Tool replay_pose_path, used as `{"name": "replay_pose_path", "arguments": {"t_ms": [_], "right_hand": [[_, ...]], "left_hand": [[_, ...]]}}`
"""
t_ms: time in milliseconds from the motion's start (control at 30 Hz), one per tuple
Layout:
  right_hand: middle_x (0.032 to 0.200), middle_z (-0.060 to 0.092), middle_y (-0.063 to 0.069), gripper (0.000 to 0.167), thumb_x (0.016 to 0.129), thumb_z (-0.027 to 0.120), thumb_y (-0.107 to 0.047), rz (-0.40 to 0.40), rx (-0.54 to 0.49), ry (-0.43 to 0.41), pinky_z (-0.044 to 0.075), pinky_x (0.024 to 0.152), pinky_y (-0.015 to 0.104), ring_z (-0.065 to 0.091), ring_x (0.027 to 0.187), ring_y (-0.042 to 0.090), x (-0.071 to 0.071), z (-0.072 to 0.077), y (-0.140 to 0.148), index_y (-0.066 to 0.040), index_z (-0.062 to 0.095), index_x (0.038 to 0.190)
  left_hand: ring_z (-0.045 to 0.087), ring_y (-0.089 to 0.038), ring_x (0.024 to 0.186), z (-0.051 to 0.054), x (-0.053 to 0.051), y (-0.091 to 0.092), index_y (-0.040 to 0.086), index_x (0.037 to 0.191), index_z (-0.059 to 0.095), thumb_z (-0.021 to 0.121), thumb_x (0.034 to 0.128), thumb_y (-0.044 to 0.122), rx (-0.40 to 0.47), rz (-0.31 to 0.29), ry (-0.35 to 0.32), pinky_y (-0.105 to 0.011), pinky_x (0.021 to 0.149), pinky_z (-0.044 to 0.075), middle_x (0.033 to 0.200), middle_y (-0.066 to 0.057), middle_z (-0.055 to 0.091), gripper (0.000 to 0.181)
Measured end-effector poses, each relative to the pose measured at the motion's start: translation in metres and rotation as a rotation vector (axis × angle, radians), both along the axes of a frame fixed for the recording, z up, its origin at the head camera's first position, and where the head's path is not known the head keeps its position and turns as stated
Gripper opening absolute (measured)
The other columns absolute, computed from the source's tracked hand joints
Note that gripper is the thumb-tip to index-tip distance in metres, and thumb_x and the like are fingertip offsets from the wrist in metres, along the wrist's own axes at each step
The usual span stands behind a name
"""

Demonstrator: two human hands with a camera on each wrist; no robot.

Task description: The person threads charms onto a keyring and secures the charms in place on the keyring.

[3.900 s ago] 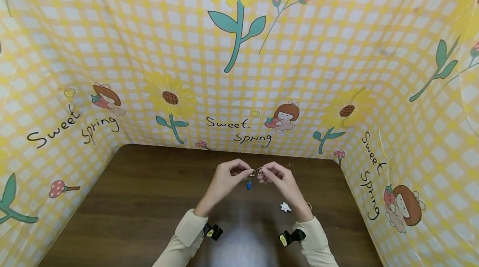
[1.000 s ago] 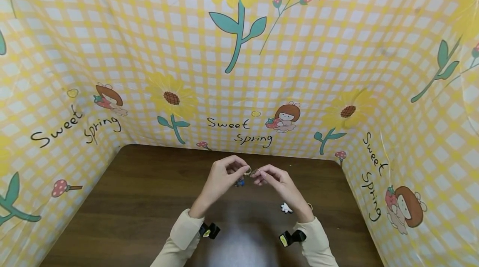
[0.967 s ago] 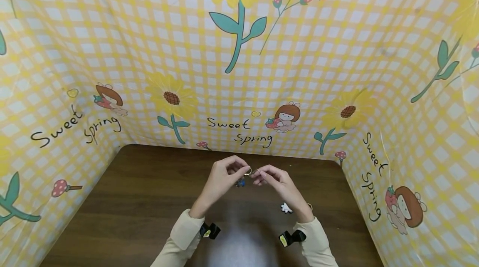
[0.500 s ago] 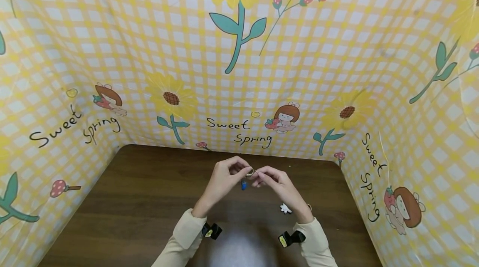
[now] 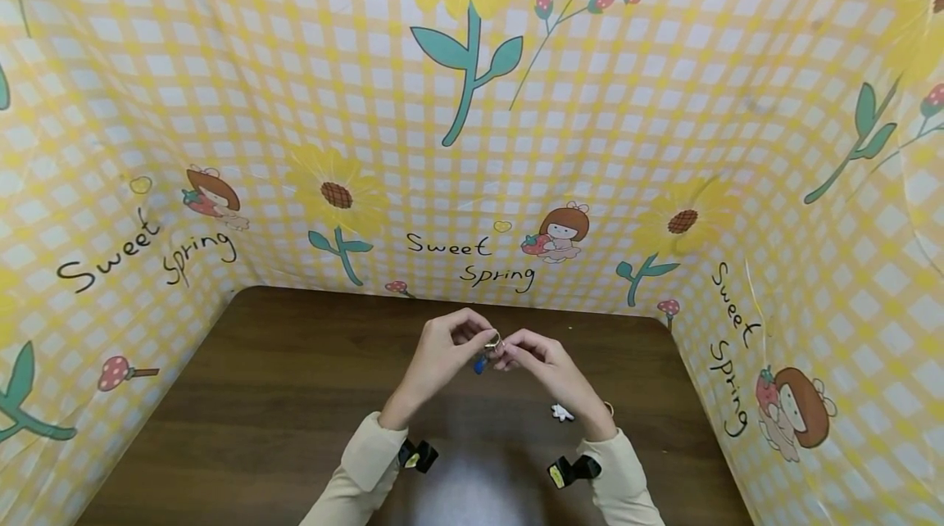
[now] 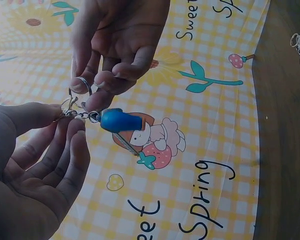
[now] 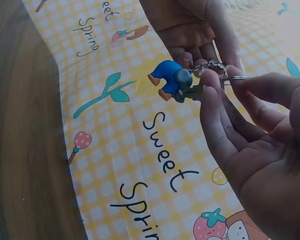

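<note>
Checked cloth [image 5: 354,100] backs the charm [image 6: 121,121]; beside it, left hand [image 5: 444,346] pinches chain [image 6: 81,115], right hand [image 5: 542,352] pinches ring [image 7: 236,78], apparently working the two; next seemingly needs steady alignment.

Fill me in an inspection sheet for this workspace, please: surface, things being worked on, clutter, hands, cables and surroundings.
Surface: brown wood-grain table.
Job's things: blue charm on a short chain with a metal fitting; silver ring close by. Whether ring and fitting are linked: cannot tell.
Clutter: white charm on the table, near the right sleeve.
Hands: left hand pinches the metal fitting; right hand pinches the silver ring.
Cables: nothing seen.
Surroundings: yellow checked cloth with flowers and "Sweet Spring" lettering, behind and on both sides; black devices at both wrists.
</note>
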State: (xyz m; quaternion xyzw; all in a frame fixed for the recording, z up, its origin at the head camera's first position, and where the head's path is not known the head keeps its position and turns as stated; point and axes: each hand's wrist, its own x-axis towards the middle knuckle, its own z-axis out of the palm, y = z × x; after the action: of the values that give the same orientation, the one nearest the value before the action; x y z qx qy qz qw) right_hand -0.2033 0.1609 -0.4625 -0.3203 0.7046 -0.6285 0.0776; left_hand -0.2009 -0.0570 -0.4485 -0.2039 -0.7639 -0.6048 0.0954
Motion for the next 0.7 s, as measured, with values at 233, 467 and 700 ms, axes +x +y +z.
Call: {"name": "replay_pose_path", "arguments": {"t_ms": [233, 467, 700], "right_hand": [[0.108, 0.070, 0.026, 0.022, 0.113, 0.049, -0.007, 0.018, 0.015, 0.023, 0.059, 0.091, 0.034, 0.073, 0.100, 0.028, -0.0008, -0.0004, 0.0001, 0.007, 0.066, 0.112], [0.101, 0.068, 0.023, 0.017, 0.112, 0.049, -0.003, 0.009, 0.000, 0.074, 0.059, 0.089, 0.031, 0.070, 0.096, 0.018, -0.0024, -0.0018, -0.0013, 0.006, 0.063, 0.109], [0.100, 0.065, 0.026, 0.017, 0.112, 0.047, -0.002, 0.020, 0.012, 0.078, 0.057, 0.087, 0.029, 0.067, 0.093, 0.015, -0.0021, -0.0028, -0.0017, 0.005, 0.063, 0.109]], "left_hand": [[0.067, -0.027, 0.070, 0.0007, 0.0006, -0.0007, 0.006, 0.099, 0.078, 0.076, 0.0998, 0.010, 0.008, -0.017, 0.000, -0.024, 0.065, 0.054, 0.089, -0.005, 0.076, 0.005], [0.068, -0.018, 0.069, -0.0010, 0.0016, -0.0009, 0.007, 0.097, 0.078, 0.076, 0.0991, 0.011, -0.010, -0.043, 0.040, -0.025, 0.064, 0.056, 0.089, -0.004, 0.076, 0.005], [0.069, -0.017, 0.070, -0.0019, 0.0028, -0.0013, 0.005, 0.098, 0.078, 0.076, 0.0992, 0.012, 0.006, -0.025, 0.054, -0.027, 0.065, 0.058, 0.090, -0.001, 0.076, 0.007]]}}
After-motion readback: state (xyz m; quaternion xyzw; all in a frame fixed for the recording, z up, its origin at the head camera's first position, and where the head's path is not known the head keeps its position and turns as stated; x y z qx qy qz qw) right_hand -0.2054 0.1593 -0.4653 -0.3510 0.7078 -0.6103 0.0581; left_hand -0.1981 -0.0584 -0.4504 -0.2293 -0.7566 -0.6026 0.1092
